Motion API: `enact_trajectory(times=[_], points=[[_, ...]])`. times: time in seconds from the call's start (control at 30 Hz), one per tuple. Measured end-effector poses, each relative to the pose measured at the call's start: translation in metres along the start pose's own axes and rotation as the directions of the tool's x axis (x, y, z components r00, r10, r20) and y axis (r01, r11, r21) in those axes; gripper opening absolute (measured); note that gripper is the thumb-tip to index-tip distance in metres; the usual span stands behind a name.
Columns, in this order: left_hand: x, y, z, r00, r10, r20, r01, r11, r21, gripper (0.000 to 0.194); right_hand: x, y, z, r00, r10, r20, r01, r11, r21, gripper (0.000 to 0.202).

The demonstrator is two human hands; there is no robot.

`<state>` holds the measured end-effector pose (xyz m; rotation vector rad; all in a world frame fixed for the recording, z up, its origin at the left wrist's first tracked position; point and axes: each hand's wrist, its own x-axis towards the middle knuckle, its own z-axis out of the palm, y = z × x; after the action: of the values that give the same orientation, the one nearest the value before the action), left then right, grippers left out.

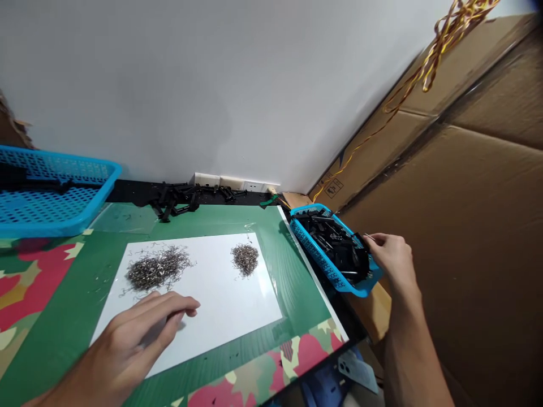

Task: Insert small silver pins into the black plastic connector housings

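Note:
My left hand (139, 333) hovers over the near left part of a white sheet (216, 294). Its fingers are loosely bent, the thumb a little apart from them, and nothing shows between them. Just beyond it lies a pile of small bent metal wire pieces (156, 268); a smaller pile of tiny metal pieces (245, 260) sits on the sheet's right side. At the right rim of a blue plastic basket (316, 251), my right hand (392, 254) pinches a black part with a thin metal rod (368, 237). Black parts (331, 234) and some metal rods fill this basket.
A larger blue basket (59, 220) with black pieces stands at the left. Black plastic parts (173, 198) lie along the back near wall sockets (252, 185). Large cardboard boxes (466, 226) rise at the right, with yellow-brown wire (436, 51) hanging over them. A phone (358, 373) lies below the table edge.

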<state>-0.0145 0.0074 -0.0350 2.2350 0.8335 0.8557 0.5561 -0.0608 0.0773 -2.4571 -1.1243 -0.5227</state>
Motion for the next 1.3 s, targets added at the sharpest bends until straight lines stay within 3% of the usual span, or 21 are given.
enact_trajectory(times=[0.1,0.17,0.3,0.4,0.5,0.53,0.63,0.73,0.83,0.93,1.03,1.13,1.2,1.3], points=[[0.001,0.004,0.000,1.000,0.012,0.002,-0.012,1.000,-0.023,0.021,-0.002,-0.015,-0.002,1.000,0.024,-0.016,-0.024,1.000,0.012,0.039],[0.002,0.010,-0.001,1.000,-0.001,0.011,0.001,0.999,-0.041,0.020,-0.007,-0.040,-0.008,0.999,-0.015,-0.051,0.018,0.998,0.066,0.041],[0.005,0.024,-0.002,0.997,-0.060,0.038,0.064,0.993,-0.096,0.027,-0.023,-0.126,-0.021,0.953,-0.281,-0.112,0.302,0.904,0.304,0.040],[0.006,0.029,-0.004,0.998,-0.050,0.045,0.055,0.992,-0.113,0.029,-0.038,-0.206,-0.016,0.852,-0.523,0.013,0.443,0.734,0.515,0.034],[0.007,0.029,-0.005,0.998,-0.044,0.051,0.050,0.993,-0.109,0.029,-0.049,-0.282,0.011,0.671,-0.707,0.224,0.479,0.644,0.597,0.029],[0.007,0.029,-0.005,0.997,-0.041,0.058,0.047,0.993,-0.107,0.029,-0.053,-0.303,0.023,0.635,-0.729,0.255,0.488,0.635,0.599,0.026],[0.007,0.029,-0.006,0.996,-0.027,0.088,0.036,0.994,-0.104,0.030,-0.061,-0.356,0.065,0.584,-0.754,0.302,0.506,0.628,0.591,0.024],[0.007,0.029,-0.007,0.995,-0.021,0.095,0.030,0.995,-0.096,0.030,-0.067,-0.391,0.097,0.569,-0.754,0.327,0.501,0.634,0.590,0.029],[0.008,0.029,-0.008,0.997,-0.012,0.081,0.019,0.995,-0.096,0.030,-0.072,-0.409,0.113,0.569,-0.755,0.327,0.489,0.630,0.603,0.022],[0.009,0.031,-0.009,0.999,-0.027,0.048,0.033,0.991,-0.128,0.029,-0.074,-0.412,0.111,0.571,-0.760,0.312,0.476,0.615,0.629,0.012],[0.011,0.035,-0.011,0.994,-0.110,-0.021,0.104,0.974,-0.202,0.026,-0.075,-0.402,0.093,0.565,-0.771,0.294,0.449,0.586,0.674,0.011],[0.015,0.036,-0.016,0.951,-0.266,-0.156,0.221,0.940,-0.260,0.024,-0.081,-0.385,0.059,0.539,-0.790,0.291,0.409,0.548,0.729,0.016],[0.019,0.032,-0.023,0.902,-0.348,-0.254,0.286,0.924,-0.253,0.028,-0.091,-0.372,0.032,0.494,-0.812,0.311,0.368,0.520,0.771,0.018],[0.023,0.026,-0.033,0.880,-0.371,-0.296,0.337,0.928,-0.162,0.045,-0.113,-0.355,-0.005,0.339,-0.859,0.383,0.205,0.465,0.861,0.010]])
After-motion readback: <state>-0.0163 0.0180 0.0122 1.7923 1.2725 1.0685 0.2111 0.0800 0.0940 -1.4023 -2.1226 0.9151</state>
